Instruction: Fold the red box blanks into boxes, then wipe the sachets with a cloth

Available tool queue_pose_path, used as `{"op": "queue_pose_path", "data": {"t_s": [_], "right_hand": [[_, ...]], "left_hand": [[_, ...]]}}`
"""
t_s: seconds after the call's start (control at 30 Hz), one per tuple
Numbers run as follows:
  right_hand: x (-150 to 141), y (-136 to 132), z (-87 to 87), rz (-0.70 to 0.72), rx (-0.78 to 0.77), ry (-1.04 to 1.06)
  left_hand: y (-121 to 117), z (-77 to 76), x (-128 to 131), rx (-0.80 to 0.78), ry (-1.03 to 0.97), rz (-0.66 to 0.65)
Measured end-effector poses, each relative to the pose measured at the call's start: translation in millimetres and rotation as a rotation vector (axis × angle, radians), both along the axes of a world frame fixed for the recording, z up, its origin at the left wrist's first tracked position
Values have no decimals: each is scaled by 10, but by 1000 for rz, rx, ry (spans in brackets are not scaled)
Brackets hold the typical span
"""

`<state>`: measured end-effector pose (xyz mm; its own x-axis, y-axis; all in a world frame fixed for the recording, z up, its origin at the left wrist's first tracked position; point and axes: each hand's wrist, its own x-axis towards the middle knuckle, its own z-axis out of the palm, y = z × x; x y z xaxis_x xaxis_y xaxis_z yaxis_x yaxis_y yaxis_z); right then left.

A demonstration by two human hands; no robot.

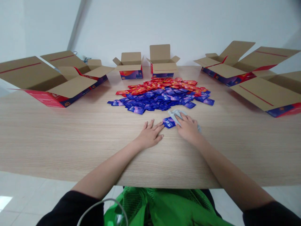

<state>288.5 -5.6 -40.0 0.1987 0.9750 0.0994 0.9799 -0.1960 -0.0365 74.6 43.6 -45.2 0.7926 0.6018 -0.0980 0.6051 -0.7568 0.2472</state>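
One blue sachet [168, 123] is lying on the surface [94, 135], probably feeling light, soft, slippery, its edges likely offering the best hold; the left hand [150, 135] is touching it, fingers spreading, while the right hand [188, 128] is holding a cloth [174, 113].

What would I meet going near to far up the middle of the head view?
Green fabric, single blue printed packet, heap of blue packets, heap of red packets, open brown cardboard box, white wall.
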Motion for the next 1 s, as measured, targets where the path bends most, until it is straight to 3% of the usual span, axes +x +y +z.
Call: {"op": "queue_pose_path", "data": {"t_s": [0.17, 0.23, 0.4, 0.5, 0.73, 1.0], "right_hand": [[-332, -3, -61, 187, 25, -2], [-338, 11, -48, 220, -4, 31], [94, 33, 36, 27, -66, 78], [158, 20, 47, -31, -47, 65], [-230, -26, 5, 259, -16, 12], [215, 16, 37, -3, -50, 66]], "left_hand": [[10, -8, -1, 17, -4, 0], [13, -11, -5, 15, -5, -1], [15, -5, -9, 0, -3, -8], [16, 10, -14, -15, 2, -3], [20, 12, -30, 3, -7, 4], [6, 39, -3, -5, 10, 18]]}}
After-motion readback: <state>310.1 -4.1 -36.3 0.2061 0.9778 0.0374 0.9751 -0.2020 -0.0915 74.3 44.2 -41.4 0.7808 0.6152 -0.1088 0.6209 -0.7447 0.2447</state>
